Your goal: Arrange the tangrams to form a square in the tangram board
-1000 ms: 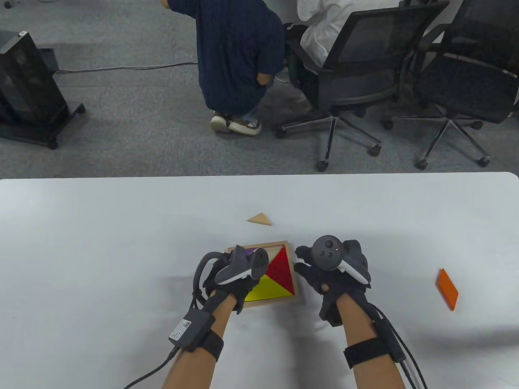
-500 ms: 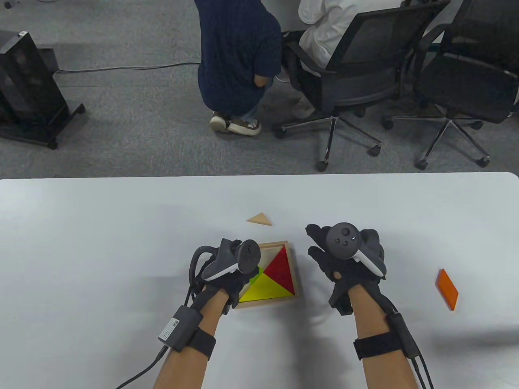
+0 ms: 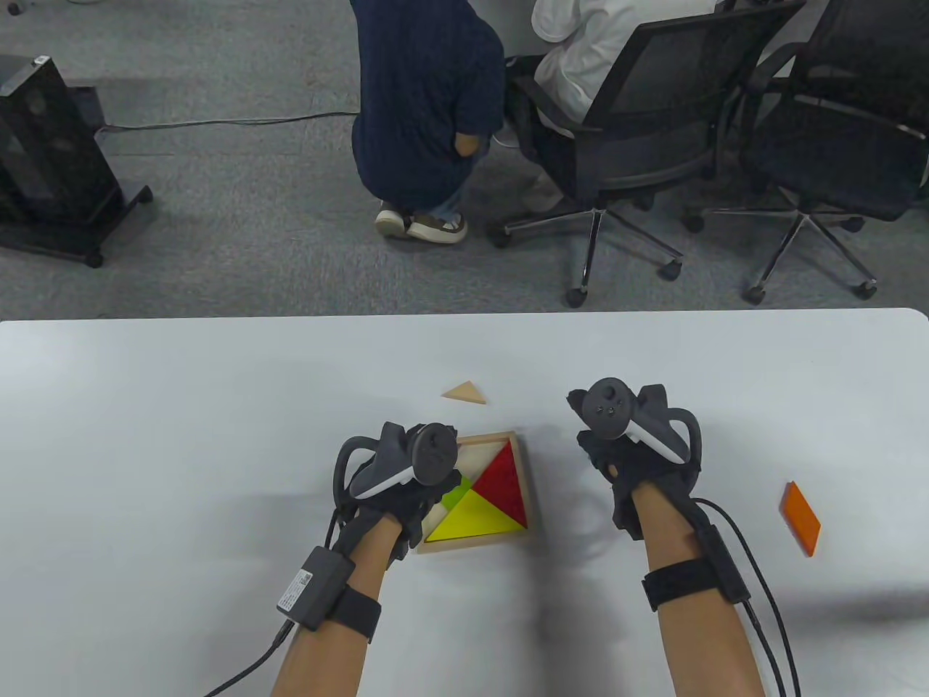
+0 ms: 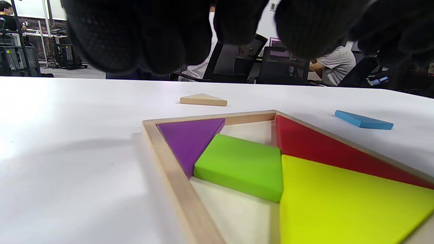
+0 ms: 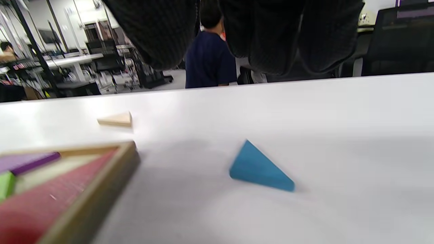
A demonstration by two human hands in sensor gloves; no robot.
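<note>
The wooden tangram board (image 3: 493,438) lies at the table's near middle. In it sit a red triangle (image 3: 504,478), a yellow triangle (image 3: 472,519), a green square (image 4: 242,164) and a purple triangle (image 4: 188,135); pale bare gaps show beside the green square. My left hand (image 3: 424,504) hovers over the board's left part, fingers (image 4: 162,40) loosely curled, holding nothing. My right hand (image 3: 591,435) is right of the board, empty, above a blue triangle (image 5: 259,169) that lies flat on the table. A beige triangle (image 3: 464,393) lies beyond the board. An orange parallelogram (image 3: 800,518) lies far right.
The white table's far edge (image 3: 464,314) runs across the view. Beyond it are office chairs (image 3: 631,131), a person in dark blue (image 3: 428,102), another in white, and a black cart (image 3: 51,152) at the left.
My right hand has left the board's right edge and moved right and farther away. My left hand has slid a little left, uncovering the green piece.
</note>
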